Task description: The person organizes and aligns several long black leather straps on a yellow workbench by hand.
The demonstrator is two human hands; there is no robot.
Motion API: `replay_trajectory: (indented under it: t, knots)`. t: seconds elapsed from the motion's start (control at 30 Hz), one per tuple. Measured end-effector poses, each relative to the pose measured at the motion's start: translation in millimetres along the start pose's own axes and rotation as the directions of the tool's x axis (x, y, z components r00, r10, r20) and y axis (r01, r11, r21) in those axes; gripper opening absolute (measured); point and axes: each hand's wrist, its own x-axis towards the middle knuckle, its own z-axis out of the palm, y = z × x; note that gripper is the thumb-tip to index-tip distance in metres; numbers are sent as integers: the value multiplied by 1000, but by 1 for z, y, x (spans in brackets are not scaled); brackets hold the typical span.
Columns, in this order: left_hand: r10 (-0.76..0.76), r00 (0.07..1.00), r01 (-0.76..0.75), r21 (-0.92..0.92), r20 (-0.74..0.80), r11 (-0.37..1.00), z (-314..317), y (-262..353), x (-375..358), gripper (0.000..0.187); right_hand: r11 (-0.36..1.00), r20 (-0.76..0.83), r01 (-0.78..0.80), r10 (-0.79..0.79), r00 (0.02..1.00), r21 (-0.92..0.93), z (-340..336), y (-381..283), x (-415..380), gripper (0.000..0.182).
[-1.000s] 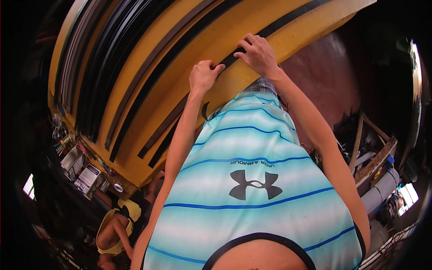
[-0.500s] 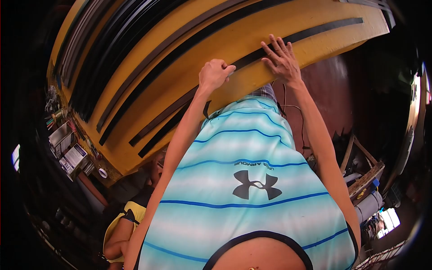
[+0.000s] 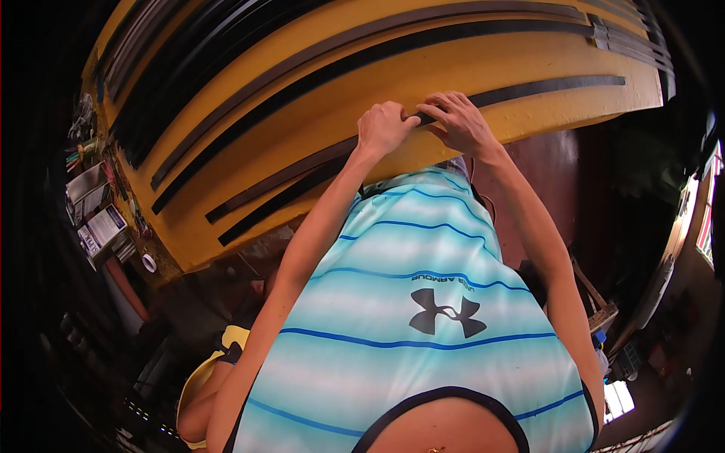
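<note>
Head view: black strip (image 3: 544, 87) lies along yellow bench (image 3: 453, 68), upper centre to upper right. Left hand (image 3: 385, 128) curled closed, pinching strip; right hand (image 3: 462, 124) just beside, fingers bent over it, hold unclear. Strip likely light, flexible, not fragile; best pinched across both edges.

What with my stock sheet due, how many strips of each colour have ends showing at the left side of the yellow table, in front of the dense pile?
Black strips: 2
Brown strips: 2
Total: 4
The dense pile is left out, as its strips overlap too closely to count.
</note>
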Motion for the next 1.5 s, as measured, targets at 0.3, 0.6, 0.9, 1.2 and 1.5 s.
replay_trajectory:
  t: [0.3, 0.6, 0.9, 1.2, 1.5]
  knots:
    - [47, 994, -51, 36, 101, 998, -40, -1, -15, 40, 995, 72, 84, -80, 994, -52, -9, 15, 7, 44]
    - [99, 981, -86, -82, 166, 993, -54, -12, -26, 41, 996, 15, 46, -45, 999, -70, -21, 38, -2, 47]
    - [75, 976, -74, -10, 206, 997, -48, -4, -7, 44, 977, -20, -191, 194, 981, 98, -18, 37, -7, 37]
    - [74, 982, -34, -219, 176, 975, -35, -2, -1, 46, 941, -163, -279, 310, 937, 191, -3, 19, -8, 18]
    - [10, 984, 5, -80, 178, 997, -31, -11, 6, 43, 888, -189, -381, 433, 882, 256, 8, 13, -8, 20]
